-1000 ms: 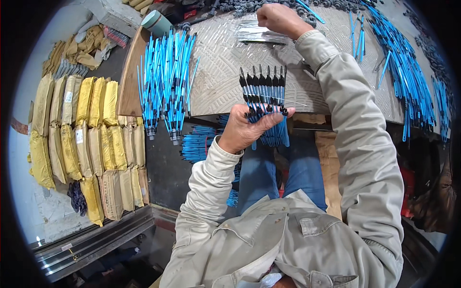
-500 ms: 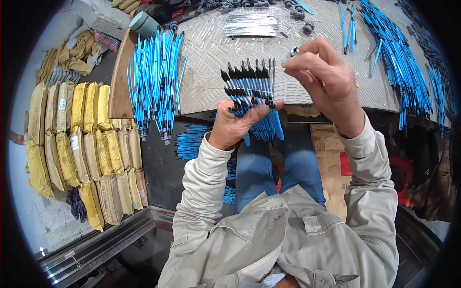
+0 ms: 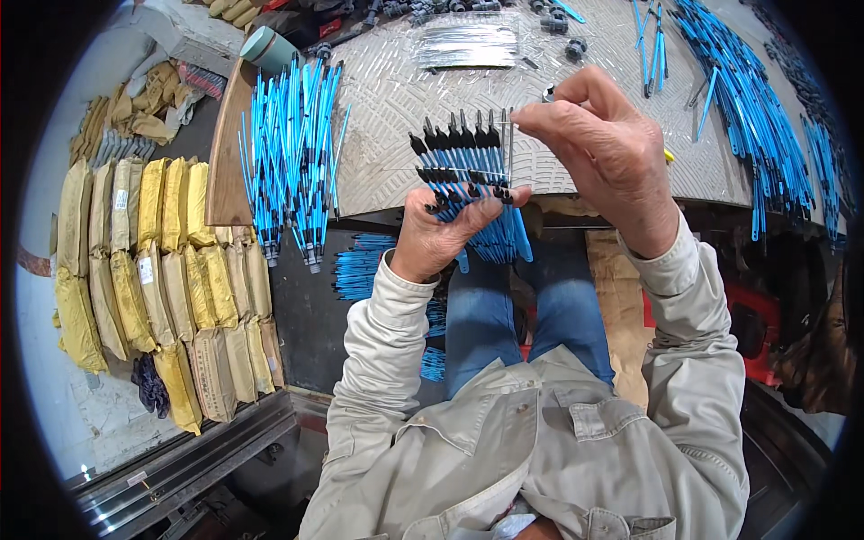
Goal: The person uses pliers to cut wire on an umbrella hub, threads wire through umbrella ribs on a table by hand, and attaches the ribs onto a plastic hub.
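Note:
My left hand (image 3: 441, 236) is closed around a bundle of thin blue sticks with black ends (image 3: 490, 238), held upright at the table's front edge. Their black tips fan out above my fingers in rows, and a thin clear strand crosses them. At the bundle's right side stands a slim grey rod (image 3: 510, 144). My right hand (image 3: 612, 148) is raised beside it, thumb and forefinger pinched together near the rod's top. Whatever lies between those fingertips is too small to make out.
Loose blue sticks (image 3: 292, 153) lie at the table's left end, and a larger heap (image 3: 747, 117) at the right. Clear thin strips (image 3: 468, 43) sit at the back near black fittings (image 3: 576, 48). Wrapped packages (image 3: 135, 270) are stacked at left, beside a green cup (image 3: 268, 47).
My right hand has shifted slightly left, bringing its pinched fingertips close to the rod. My left hand keeps its hold on the bundle, which has tilted a little to the left.

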{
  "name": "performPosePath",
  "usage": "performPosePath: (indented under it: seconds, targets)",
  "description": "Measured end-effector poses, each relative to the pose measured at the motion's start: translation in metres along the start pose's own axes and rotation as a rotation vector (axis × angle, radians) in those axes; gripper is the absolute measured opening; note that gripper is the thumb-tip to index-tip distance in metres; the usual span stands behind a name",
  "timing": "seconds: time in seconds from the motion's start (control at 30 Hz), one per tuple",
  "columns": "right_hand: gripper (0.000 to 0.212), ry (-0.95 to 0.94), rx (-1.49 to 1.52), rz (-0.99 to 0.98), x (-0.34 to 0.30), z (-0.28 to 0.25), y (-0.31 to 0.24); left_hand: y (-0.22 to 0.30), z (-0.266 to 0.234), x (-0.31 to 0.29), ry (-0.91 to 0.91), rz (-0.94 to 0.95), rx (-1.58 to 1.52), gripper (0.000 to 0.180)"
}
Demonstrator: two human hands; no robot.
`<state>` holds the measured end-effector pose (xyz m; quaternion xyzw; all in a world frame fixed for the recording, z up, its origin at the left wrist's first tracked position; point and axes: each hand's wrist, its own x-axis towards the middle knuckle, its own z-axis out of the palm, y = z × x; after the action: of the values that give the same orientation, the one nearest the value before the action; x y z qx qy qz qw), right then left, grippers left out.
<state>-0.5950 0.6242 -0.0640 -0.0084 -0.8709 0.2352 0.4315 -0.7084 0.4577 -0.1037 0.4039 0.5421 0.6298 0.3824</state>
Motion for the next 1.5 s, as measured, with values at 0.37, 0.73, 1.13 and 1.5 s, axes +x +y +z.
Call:
performPosePath:
  seconds: [0.37,0.73,1.13,1.5]
  targets:
    - [0.016,-0.086,-0.127,-0.069,0.009,-0.004,-0.007,0.0,0.0,-0.002,0.003,0.021,-0.04,0.019]
    - [0.008,-0.359,-0.125,-0.124,0.036,-0.027,-0.009,0.0,0.002,-0.002,-0.02,0.042,0.064,0.012]
    - [0.011,-0.452,0.363,0.097,0.03,-0.015,0.005,-0.002,-0.001,-0.001,-0.077,0.068,0.091,0.014]
    - [0.01,-0.33,0.631,0.085,0.021,0.003,0.011,0.0,-0.003,-0.002,-0.072,-0.006,-0.014,0.018]
